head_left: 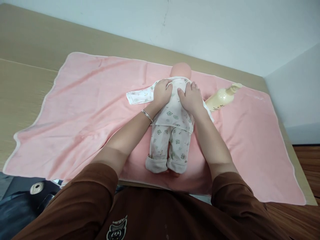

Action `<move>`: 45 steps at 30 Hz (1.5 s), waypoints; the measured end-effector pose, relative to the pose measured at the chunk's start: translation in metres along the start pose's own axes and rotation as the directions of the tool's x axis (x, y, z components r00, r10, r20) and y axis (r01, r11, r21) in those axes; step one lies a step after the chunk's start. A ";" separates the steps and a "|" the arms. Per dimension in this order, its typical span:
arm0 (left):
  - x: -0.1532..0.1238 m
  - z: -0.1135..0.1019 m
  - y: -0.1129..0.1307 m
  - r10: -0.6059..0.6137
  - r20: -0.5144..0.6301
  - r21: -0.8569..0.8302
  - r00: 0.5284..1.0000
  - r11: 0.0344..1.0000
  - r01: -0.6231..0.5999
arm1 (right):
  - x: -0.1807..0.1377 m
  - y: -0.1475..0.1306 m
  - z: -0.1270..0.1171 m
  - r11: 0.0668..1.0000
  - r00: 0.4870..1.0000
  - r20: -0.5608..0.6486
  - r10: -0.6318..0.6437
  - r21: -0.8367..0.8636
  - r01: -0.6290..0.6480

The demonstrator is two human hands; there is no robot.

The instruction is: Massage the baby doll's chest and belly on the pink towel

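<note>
A baby doll (pixel 181 69) lies on a pink blanket (pixel 82 96), its bald head at the far end and no face showing. It has on white printed trousers (pixel 160 140) with turned-up cuffs. Over its body lies a white printed top (pixel 175 115), one sleeve (pixel 140 96) stretched out flat to the left. My left hand (pixel 163 91) rests on the top at the doll's left-side shoulder, thumb apart, fingers partly bent. Across from it, my right hand (pixel 192 96) lies on the other shoulder, thumb and fingers spread. The right sleeve is mostly hidden under my forearm.
A cream pump bottle (pixel 221 98) lies on the blanket, just right of my right hand. The wooden table (pixel 27 36) reaches back to a white wall (pixel 212 30). Dark items, perhaps a bag (pixel 20 206), sit below the table's left front edge.
</note>
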State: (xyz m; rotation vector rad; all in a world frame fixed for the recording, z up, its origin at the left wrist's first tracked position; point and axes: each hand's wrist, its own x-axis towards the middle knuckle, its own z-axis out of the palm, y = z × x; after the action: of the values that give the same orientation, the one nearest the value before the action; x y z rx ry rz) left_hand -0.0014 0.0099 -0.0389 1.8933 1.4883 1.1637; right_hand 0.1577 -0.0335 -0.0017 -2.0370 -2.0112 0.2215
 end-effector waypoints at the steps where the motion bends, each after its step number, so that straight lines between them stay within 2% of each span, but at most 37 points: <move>1: 0.000 0.000 0.000 -0.004 -0.003 -0.003 1.000 1.000 0.004 | -0.006 -0.002 -0.002 0.999 0.999 0.032 0.010 -0.032 -0.009; 3: 0.000 0.002 -0.001 -0.020 -0.014 -0.011 1.000 1.000 0.019 | -0.017 -0.007 -0.006 0.996 0.996 0.085 -0.007 -0.092 0.015; 6: 0.001 0.002 0.000 -0.039 -0.023 0.005 0.999 0.999 0.039 | -0.025 -0.013 -0.005 0.992 0.995 0.069 -0.075 -0.094 0.082; 9: 0.001 -0.004 0.010 -0.048 0.056 0.125 0.997 0.991 0.041 | -0.017 -0.012 -0.001 0.994 0.995 0.039 -0.097 -0.050 0.099; 12: -0.001 -0.016 0.028 -0.076 0.181 0.300 0.981 0.954 0.018 | -0.003 -0.006 -0.001 0.997 0.997 0.025 -0.070 -0.018 0.071; 15: -0.006 -0.031 0.052 -0.125 0.250 0.423 0.960 0.906 0.009 | 0.005 -0.001 -0.004 1.000 0.999 0.019 -0.030 0.002 0.030; 18: -0.014 -0.044 0.075 -0.164 0.301 0.477 0.939 0.879 0.000 | 0.007 0.001 -0.008 1.000 0.999 0.035 -0.029 0.005 0.029; 22: -0.021 -0.053 0.095 -0.220 0.356 0.459 0.908 0.888 0.035 | 0.002 -0.006 -0.014 0.998 0.997 0.068 -0.029 -0.048 0.032; 26: -0.018 -0.050 0.089 -0.230 0.361 0.470 0.904 0.882 0.037 | -0.013 -0.024 -0.023 0.990 0.997 0.080 -0.005 -0.142 0.016; 30: -0.005 -0.033 0.058 -0.125 0.339 0.433 0.932 0.901 -0.037 | -0.034 -0.044 -0.029 0.974 0.997 0.065 -0.032 -0.222 0.046; 33: 0.000 -0.018 0.037 -0.064 0.279 0.368 0.958 0.929 -0.045 | -0.042 -0.052 -0.027 0.968 0.997 0.053 -0.047 -0.242 0.059; 35: -0.001 -0.012 0.034 -0.068 0.212 0.364 0.975 0.931 -0.014 | -0.041 -0.052 -0.023 0.969 0.998 0.037 -0.058 -0.237 0.065; 37: -0.006 -0.013 0.042 -0.097 0.185 0.403 0.978 0.915 0.015 | -0.034 -0.046 -0.018 0.974 0.996 0.023 -0.092 -0.206 0.094; 39: -0.016 -0.019 0.059 -0.124 0.220 0.465 0.968 0.885 0.007 | -0.023 -0.037 -0.013 0.983 0.993 -0.004 -0.114 -0.147 0.113; 42: -0.030 -0.030 0.086 -0.117 0.312 0.542 0.943 0.837 -0.076 | -0.003 -0.018 -0.008 0.996 0.997 -0.042 -0.057 -0.070 0.054; 45: -0.037 -0.033 0.097 -0.069 0.376 0.552 0.924 0.817 -0.164 | 0.009 -0.002 -0.007 1.000 1.000 -0.016 -0.005 -0.014 0.005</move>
State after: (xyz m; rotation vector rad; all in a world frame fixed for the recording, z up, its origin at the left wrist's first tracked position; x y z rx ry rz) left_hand 0.0222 -0.0596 0.0418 2.3852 1.6843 0.3090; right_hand 0.1584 -0.0250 0.0067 -2.0353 -2.0130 0.1900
